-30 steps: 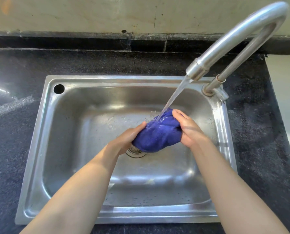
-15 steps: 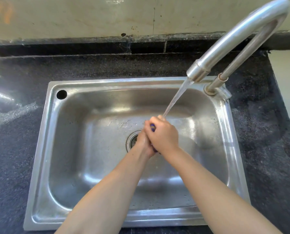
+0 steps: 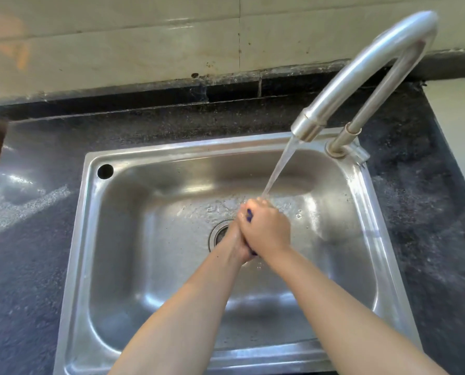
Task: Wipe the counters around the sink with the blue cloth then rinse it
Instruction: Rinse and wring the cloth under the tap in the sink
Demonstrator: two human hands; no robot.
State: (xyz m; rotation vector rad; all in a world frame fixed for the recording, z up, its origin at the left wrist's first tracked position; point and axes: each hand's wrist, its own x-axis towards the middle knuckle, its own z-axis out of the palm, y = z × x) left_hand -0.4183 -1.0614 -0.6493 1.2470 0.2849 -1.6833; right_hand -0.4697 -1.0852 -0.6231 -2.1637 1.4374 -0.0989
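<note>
Both hands have closed together since a second ago: then the blue cloth [image 3: 249,214] bulged open between them under the stream, now it is squeezed almost out of sight, only a dark blue sliver showing at the top and bottom of the grip. The right hand [image 3: 266,230] wraps over the left hand [image 3: 235,239], fingers of both curled tight round the bundled cloth, so neither grip is open at all. Water [image 3: 278,169] from the faucet [image 3: 361,74] lands on the knuckles at the top of the grip. Just left of and below the grip sits the drain [image 3: 218,234] of the sink [image 3: 90,239]; dark tabletop [image 3: 31,266] lies well out on every side.

This looks like the rinse step, the wiping apparently finished. Next, I judge, the grip needs to loosen so fresh water can soak the cloth again, then wring once more.
</note>
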